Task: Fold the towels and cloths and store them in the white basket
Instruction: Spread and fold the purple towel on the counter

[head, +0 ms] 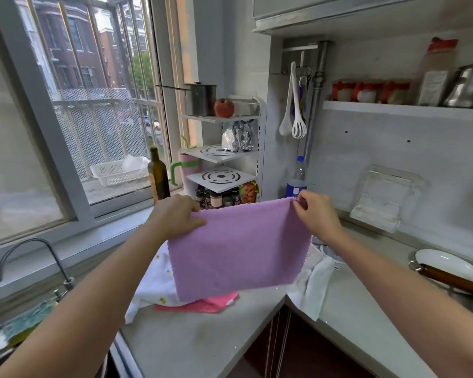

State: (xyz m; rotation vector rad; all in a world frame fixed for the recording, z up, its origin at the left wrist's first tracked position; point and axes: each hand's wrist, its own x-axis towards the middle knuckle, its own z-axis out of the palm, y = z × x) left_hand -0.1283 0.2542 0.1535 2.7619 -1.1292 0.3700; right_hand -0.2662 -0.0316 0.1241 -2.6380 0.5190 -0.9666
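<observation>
A purple cloth [238, 246] hangs spread out in the air above the counter corner. My left hand [175, 214] pinches its top left corner and my right hand [316, 211] pinches its top right corner. Under and behind it on the counter lie a white towel with small dots [155, 282], a pink cloth [202, 304] and another white towel [311, 285] draped over the counter's inner edge. A white basket [112, 173] stands outside the window on the ledge; part of something white lies in it.
A corner rack [224, 156] with a pot, an apple and spice jars stands behind the cloths. A dark oil bottle [158, 175] is beside it. A faucet [33, 257] and sink are at left; a white plate [445, 263] and a wooden handle at right.
</observation>
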